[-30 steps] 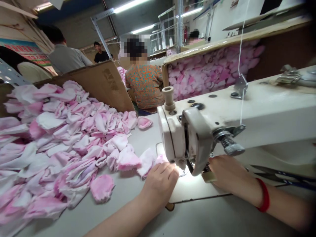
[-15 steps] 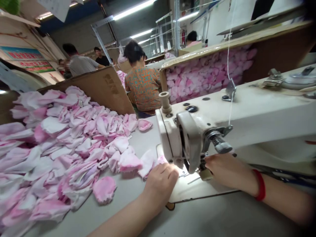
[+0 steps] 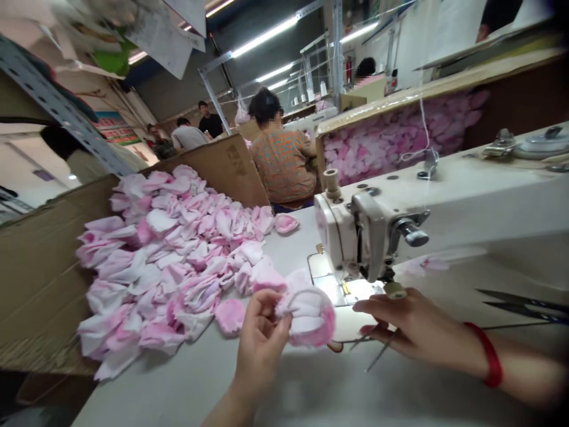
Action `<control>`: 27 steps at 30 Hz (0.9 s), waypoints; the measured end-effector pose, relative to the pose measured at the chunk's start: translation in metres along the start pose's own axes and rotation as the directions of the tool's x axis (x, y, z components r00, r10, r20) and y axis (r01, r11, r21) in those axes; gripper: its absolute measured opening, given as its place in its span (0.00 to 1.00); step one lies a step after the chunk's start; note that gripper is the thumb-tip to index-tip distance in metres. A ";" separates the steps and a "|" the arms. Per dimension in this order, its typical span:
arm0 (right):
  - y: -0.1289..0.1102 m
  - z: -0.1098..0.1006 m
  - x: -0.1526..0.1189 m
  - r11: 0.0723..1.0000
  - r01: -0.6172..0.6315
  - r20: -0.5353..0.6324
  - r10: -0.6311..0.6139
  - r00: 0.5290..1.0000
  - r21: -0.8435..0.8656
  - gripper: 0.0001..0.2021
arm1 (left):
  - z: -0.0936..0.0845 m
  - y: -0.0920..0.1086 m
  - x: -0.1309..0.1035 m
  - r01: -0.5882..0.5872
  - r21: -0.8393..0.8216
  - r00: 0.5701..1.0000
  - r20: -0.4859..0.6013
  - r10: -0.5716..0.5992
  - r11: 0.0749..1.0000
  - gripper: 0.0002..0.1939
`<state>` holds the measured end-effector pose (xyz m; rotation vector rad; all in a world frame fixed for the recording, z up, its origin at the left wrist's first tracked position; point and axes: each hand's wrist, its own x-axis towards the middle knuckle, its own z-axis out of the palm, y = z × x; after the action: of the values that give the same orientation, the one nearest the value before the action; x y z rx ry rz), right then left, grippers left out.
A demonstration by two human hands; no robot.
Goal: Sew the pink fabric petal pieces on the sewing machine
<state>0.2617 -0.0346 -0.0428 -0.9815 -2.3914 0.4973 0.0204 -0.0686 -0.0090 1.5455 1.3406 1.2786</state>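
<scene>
My left hand (image 3: pixel 262 341) pinches a pink and white fabric piece (image 3: pixel 311 317) between thumb and fingers, in front of the sewing machine (image 3: pixel 347 237). The piece is rounded, with a pink rim on its right side. Near the needle area and above the machine's plate, my right hand (image 3: pixel 395 323), with a red band at the wrist, has its index finger stretched out. A thin metal tool (image 3: pixel 377 354) with two prongs sticks out below its curled fingers. To the left lies a big heap of pink and white fabric pieces (image 3: pixel 178 255).
Cardboard (image 3: pixel 40 261) borders the heap. Black scissors (image 3: pixel 520 305) lie right of the machine. One piece (image 3: pixel 287 223) sits apart behind the heap. Beyond the table (image 3: pixel 169 391), a person in a patterned shirt (image 3: pixel 282 163) sits near a box of pink pieces (image 3: pixel 395 130).
My left hand has come away from the needle area, lifting the fabric piece. My right hand has moved down off the machine head, showing the metal tool. The view has shifted left.
</scene>
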 end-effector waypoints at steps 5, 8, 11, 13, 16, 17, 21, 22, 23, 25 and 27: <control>-0.055 0.010 0.012 0.608 -0.251 0.046 0.332 0.942 0.753 0.15 | 0.001 0.014 -0.023 0.248 -0.475 0.961 0.011 -0.276 0.844 0.20; -0.075 0.014 0.018 0.344 -0.265 0.114 0.401 0.909 0.901 0.14 | 0.003 0.023 -0.038 0.284 -0.587 0.946 0.043 -0.321 0.758 0.23; -0.085 0.018 0.016 0.115 -0.277 0.211 0.398 0.893 0.954 0.14 | 0.001 0.028 -0.050 0.299 -0.650 0.940 0.075 -0.333 0.699 0.23; -0.088 0.020 0.012 0.032 -0.254 0.224 0.378 0.898 0.967 0.13 | -0.001 0.028 -0.055 0.307 -0.675 0.936 0.085 -0.342 0.671 0.22; -0.090 0.021 0.008 -0.011 -0.241 0.228 0.365 0.903 0.971 0.12 | -0.005 0.028 -0.059 0.313 -0.679 0.935 0.095 -0.342 0.664 0.23; -0.091 0.020 0.007 -0.016 -0.238 0.227 0.371 0.900 0.971 0.12 | -0.006 0.029 -0.059 0.308 -0.674 0.938 0.094 -0.335 0.672 0.24; -0.094 0.017 0.004 -0.015 -0.213 0.198 0.435 0.878 0.977 0.12 | -0.008 0.032 -0.060 0.275 -0.657 0.947 0.059 -0.316 0.701 0.24; -0.096 0.016 0.003 0.009 -0.209 0.183 0.454 0.872 0.978 0.12 | -0.008 0.033 -0.060 0.272 -0.654 0.948 0.054 -0.315 0.705 0.24; -0.097 0.015 0.002 0.055 -0.209 0.160 0.466 0.870 0.976 0.12 | -0.007 0.034 -0.060 0.273 -0.650 0.948 0.055 -0.314 0.709 0.23; -0.101 0.013 0.001 0.214 -0.208 0.086 0.471 0.878 0.954 0.13 | -0.005 0.034 -0.061 0.274 -0.635 0.950 0.063 -0.305 0.723 0.22; -0.106 0.012 0.001 0.375 -0.195 0.003 0.456 0.890 0.906 0.13 | -0.002 0.033 -0.063 0.267 -0.618 0.954 0.061 -0.293 0.739 0.21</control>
<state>0.1974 -0.1068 0.0012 -0.8863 -1.2800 1.5065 0.0297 -0.1374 0.0088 0.8212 0.9729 1.3732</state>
